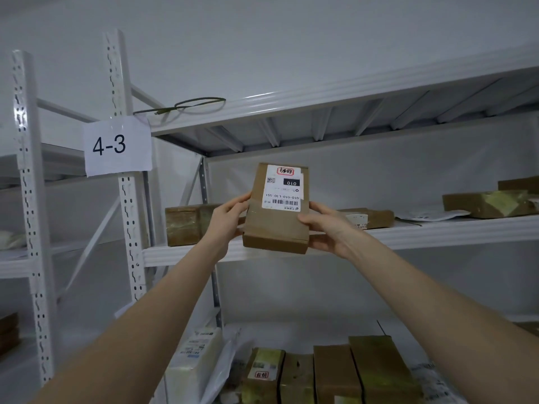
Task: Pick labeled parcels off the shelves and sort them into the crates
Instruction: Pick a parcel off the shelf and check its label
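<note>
A brown cardboard parcel (275,220) with a white shipping label reading 010 upside down is held up in front of the middle shelf (437,231). My left hand (226,221) grips its left side, thumb on the front face. My right hand (326,228) grips its right side and lower corner. The parcel is tilted with its label facing me, clear of the shelf board.
More parcels lie on the middle shelf: a taped box (186,224) at the left, flat boxes (490,202) at the right. Several boxes (335,374) stand on the lower shelf. A white upright post carries a paper sign 4-3 (116,145). A cable loop (198,104) rests on top.
</note>
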